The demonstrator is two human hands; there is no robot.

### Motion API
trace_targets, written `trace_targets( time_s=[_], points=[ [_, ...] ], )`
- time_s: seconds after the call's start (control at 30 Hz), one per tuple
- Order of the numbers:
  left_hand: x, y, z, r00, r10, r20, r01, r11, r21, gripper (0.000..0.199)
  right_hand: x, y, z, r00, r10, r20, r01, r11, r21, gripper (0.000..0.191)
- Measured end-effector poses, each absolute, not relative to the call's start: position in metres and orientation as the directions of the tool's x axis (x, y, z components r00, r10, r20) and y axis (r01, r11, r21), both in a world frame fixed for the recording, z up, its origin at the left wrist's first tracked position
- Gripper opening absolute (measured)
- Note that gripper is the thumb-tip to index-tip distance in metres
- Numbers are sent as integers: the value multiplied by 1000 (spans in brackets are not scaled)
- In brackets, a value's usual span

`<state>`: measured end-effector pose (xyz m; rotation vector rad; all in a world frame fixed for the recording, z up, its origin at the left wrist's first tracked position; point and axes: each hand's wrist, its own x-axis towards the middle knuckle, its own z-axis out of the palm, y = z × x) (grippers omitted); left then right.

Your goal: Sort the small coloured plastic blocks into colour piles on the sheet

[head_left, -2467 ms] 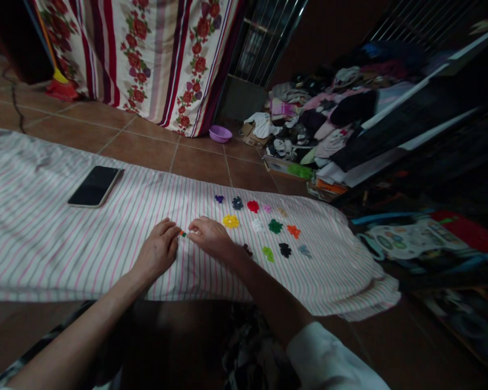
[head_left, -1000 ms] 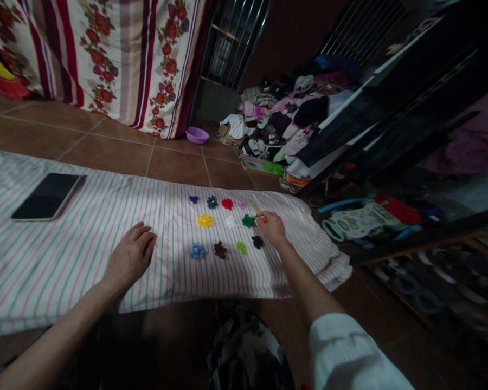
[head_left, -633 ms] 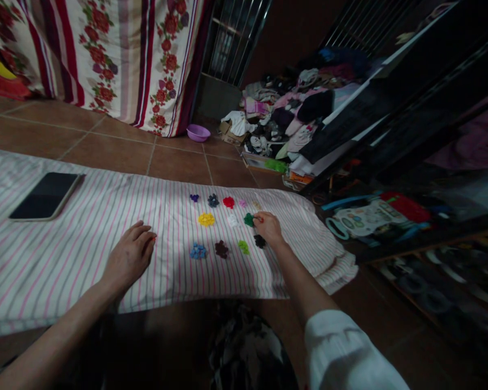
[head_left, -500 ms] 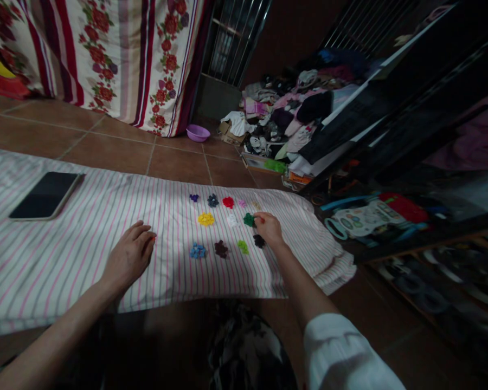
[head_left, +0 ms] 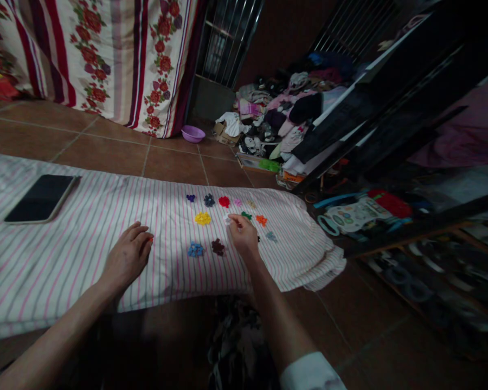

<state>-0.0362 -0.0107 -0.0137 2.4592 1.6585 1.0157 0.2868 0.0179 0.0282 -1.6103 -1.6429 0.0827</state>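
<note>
My left hand [head_left: 128, 253] rests on the striped cloth [head_left: 162, 271], fingers curled around a small orange piece [head_left: 151, 239] that shows at the fingertips. My right hand [head_left: 244, 235] reaches down with thumb and fingers pinched at the white pile [head_left: 227, 220], partly covering it; what lies in the pinch is hidden. Around it are small piles of tiny pieces: yellow [head_left: 202, 218], red [head_left: 224, 201], dark green [head_left: 246, 215], orange [head_left: 261, 220], grey [head_left: 271, 236], brown [head_left: 218, 247] and blue [head_left: 196, 249]. The right hand hides most of the black pile [head_left: 258, 239].
A phone [head_left: 43, 198] lies at the left of the cloth. Behind, on the tiled floor [head_left: 171, 165], stand a purple basin [head_left: 193, 134] and a heap of clothes [head_left: 276, 111]. A dark rack [head_left: 415, 254] with shoes stands at the right.
My right hand has moved left from the dark green pile to the white one, uncovering the orange and grey piles. My left hand stays where it was. The view has shifted slightly.
</note>
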Motion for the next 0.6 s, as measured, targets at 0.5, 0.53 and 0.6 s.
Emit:
trace_targets(
  time_s=[0.5,0.53,0.6],
  points=[
    [-37,-11,-14,247,821,515,821,-460,339,31,386,31,41,245,970,-9,957,-243,-160,30],
    [-37,-11,-14,248,820,516,823,-459,335,32,386,32,39,232,973,-12,959,-230,-167,31],
    [-37,-11,-14,246,821,516,825,-457,333,32,387,34,36,204,979,-4,963,-202,-176,32]
  ],
)
